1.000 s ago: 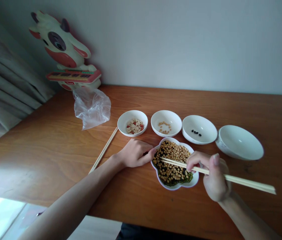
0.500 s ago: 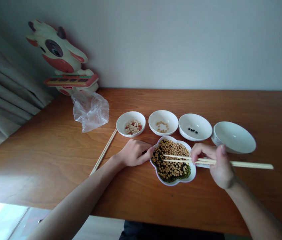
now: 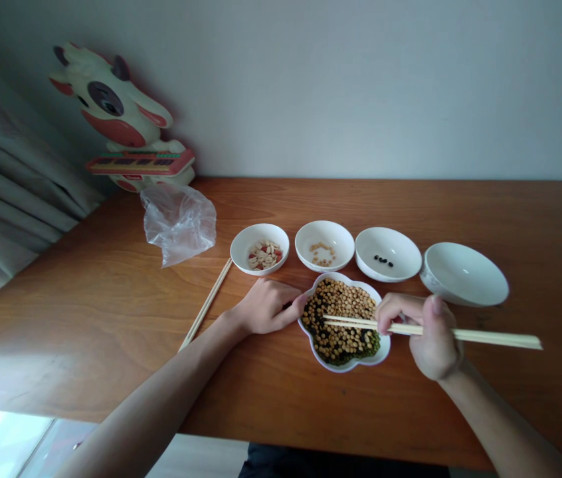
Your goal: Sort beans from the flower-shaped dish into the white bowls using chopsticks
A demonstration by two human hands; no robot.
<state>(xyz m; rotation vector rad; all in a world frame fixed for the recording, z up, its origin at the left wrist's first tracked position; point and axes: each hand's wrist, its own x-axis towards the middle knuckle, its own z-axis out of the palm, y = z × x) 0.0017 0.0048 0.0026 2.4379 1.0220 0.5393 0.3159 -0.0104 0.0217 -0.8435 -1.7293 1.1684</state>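
Observation:
A flower-shaped white dish [image 3: 311, 337] full of mixed yellow, black and green beans sits near the table's front. My left hand [image 3: 266, 307] rests on the table with its fingers curled against the dish's left rim. My right hand [image 3: 428, 332] is closed on a pair of wooden chopsticks [image 3: 485, 337], whose tips lie together over the beans in the middle of the dish. Behind the dish stands a row of white bowls: one with peanuts [image 3: 260, 248], one with a few yellow beans [image 3: 324, 245], one with a few black beans [image 3: 387, 254], and one with nothing in it [image 3: 464, 274].
A second pair of chopsticks [image 3: 206, 303] lies on the wooden table [image 3: 86, 299] left of my left hand. A crumpled clear plastic bag [image 3: 179, 222] sits further back. A cartoon cow toy [image 3: 116, 126] stands in the back left corner by a curtain.
The chopstick tips were spread apart over the beans half a second ago and are now closed together. My right hand shifted slightly. The left hand has stayed on the rim.

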